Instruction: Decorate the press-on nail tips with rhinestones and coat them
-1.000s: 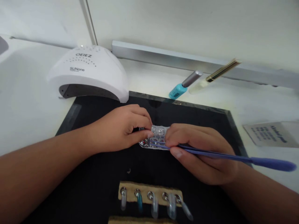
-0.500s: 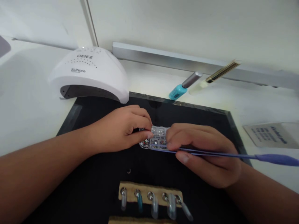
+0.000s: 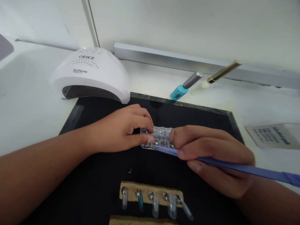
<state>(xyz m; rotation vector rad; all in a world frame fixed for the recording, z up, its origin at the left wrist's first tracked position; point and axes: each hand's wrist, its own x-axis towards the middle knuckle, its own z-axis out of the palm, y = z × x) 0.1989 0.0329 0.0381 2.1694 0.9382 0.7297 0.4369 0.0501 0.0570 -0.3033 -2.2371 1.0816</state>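
A clear compartment case of rhinestones lies over the black mat, its left end pinched between the thumb and fingers of my left hand. My right hand grips purple tweezers, whose tips point left into the case's near row. Fingers of that hand also rest by the case's right end. Whether a stone is between the tips is too small to tell. In front of the case stands a tan strip with several nail tips on round metal mounts, one of them teal and others clear.
A white nail lamp stands at the back left. Behind the black mat are a turquoise polish bottle and a pale bottle with a gold cap. An alcohol pad packet lies right. A tiny piece sits on the mat.
My right hand has shifted slightly right and toward me. The tweezers have turned, now showing their broad side, with their tips still at the case. My left hand stays on the case.
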